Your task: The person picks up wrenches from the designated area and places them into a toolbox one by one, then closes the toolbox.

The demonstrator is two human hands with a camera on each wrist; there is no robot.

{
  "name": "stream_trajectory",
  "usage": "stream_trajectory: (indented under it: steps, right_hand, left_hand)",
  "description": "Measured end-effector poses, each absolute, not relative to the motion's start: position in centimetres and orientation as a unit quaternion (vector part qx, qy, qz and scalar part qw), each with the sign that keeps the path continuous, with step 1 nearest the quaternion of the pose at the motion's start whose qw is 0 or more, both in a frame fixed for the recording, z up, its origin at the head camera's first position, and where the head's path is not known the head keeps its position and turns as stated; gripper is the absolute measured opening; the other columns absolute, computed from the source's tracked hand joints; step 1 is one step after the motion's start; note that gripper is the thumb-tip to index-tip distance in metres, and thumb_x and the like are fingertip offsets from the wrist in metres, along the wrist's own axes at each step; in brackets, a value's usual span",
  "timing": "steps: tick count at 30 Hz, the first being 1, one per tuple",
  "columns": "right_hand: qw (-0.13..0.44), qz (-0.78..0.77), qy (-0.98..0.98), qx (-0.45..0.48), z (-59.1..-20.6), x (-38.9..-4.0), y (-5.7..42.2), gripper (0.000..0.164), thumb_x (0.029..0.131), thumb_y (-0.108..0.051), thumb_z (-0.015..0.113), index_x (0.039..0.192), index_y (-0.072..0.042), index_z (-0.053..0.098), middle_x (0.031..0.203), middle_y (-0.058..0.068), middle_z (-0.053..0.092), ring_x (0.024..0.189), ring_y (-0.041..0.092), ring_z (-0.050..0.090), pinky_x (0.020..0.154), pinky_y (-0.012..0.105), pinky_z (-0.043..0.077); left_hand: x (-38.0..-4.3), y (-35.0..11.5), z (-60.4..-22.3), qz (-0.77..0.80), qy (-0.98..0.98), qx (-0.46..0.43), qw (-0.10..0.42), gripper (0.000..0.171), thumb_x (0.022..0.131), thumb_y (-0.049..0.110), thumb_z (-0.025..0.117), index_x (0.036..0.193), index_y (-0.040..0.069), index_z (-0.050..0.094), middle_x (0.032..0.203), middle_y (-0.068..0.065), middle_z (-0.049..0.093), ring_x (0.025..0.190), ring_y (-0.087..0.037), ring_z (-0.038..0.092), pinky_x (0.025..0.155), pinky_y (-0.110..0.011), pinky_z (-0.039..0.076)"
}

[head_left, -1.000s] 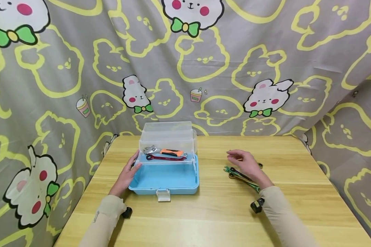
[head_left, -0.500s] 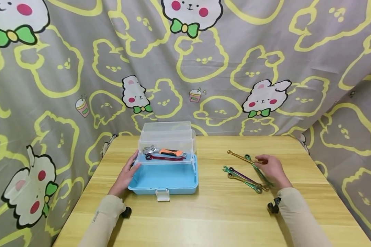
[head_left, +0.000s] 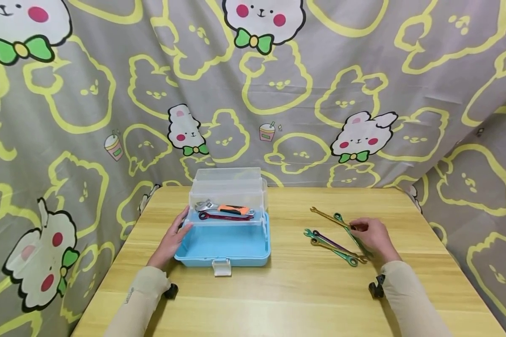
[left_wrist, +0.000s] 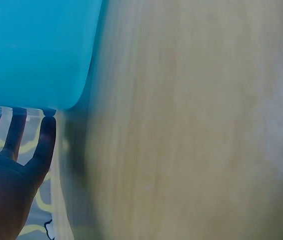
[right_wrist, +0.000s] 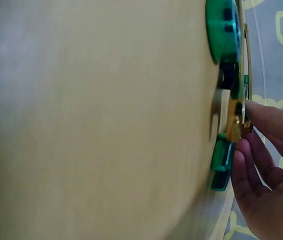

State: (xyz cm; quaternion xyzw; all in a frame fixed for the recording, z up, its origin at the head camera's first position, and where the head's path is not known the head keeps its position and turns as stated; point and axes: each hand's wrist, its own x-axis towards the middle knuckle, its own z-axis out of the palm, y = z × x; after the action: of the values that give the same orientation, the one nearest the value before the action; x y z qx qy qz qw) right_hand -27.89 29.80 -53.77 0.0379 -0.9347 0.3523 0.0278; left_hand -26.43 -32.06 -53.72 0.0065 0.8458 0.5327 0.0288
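Note:
A blue toolbox (head_left: 223, 241) with a clear lid raised stands left of centre in the head view. My left hand (head_left: 170, 243) holds its left side, thumb at the tray edge; the left wrist view shows fingertips against the blue wall (left_wrist: 36, 55). In the clear tray lie an adjustable wrench (head_left: 227, 208) with an orange-black handle and a red wrench (head_left: 225, 216). To the right, my right hand (head_left: 375, 238) pinches the near end of a gold combination wrench (head_left: 326, 215), which crosses a green wrench (head_left: 350, 231). The right wrist view shows thumb and fingertips at the gold end (right_wrist: 235, 131).
Just in front of the gold wrench is a loose cluster: a purple wrench (head_left: 335, 242), another green wrench (head_left: 341, 255) and another gold one (head_left: 326, 244). A white latch (head_left: 222, 267) hangs off the toolbox front. A patterned curtain (head_left: 295, 93) surrounds the wooden table (head_left: 286, 299).
My right hand has moved right from above the wrenches to the gold wrench's near end, dipping slightly in the last half second. The left hand stays on the toolbox.

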Motion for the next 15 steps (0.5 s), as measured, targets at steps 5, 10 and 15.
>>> stream_trajectory:
  steps: [5,10,15]
  right_hand:
    - [0.026,0.347,-0.936,0.049,-53.98,-27.84,30.11,0.025,0.096,-0.009,0.073,0.117,0.004,0.074,0.108,0.022,0.074,0.092,0.030,0.068,0.075,0.038,0.056]
    - [0.031,0.344,-0.937,0.055,-53.97,-27.81,30.41,0.028,0.100,-0.010,0.067,0.123,0.005,0.071,0.112,0.023,0.073,0.096,0.033,0.069,0.076,0.035,0.056]
    - [0.030,0.385,-0.922,0.037,-53.15,-27.56,30.33,0.033,0.102,-0.014,0.066,0.129,0.004,0.068,0.116,0.024,0.072,0.099,0.030,0.070,0.075,0.026,0.055]
  left_hand:
    - [-26.42,-32.02,-53.62,0.534,0.845,0.009,0.027,0.066,0.109,0.051,0.045,0.165,0.044,0.013,0.176,-0.008,0.007,0.159,-0.047,0.009,0.120,-0.076,0.014]
    - [-26.44,-32.08,-53.78,0.533,0.846,0.012,0.026,0.066,0.109,0.051,0.045,0.165,0.044,0.013,0.176,-0.008,0.007,0.158,-0.047,0.009,0.119,-0.076,0.014]
    - [-26.49,-32.06,-53.86,0.535,0.844,0.016,0.021,0.066,0.109,0.051,0.046,0.166,0.043,0.014,0.176,-0.008,0.008,0.158,-0.047,0.009,0.120,-0.076,0.014]
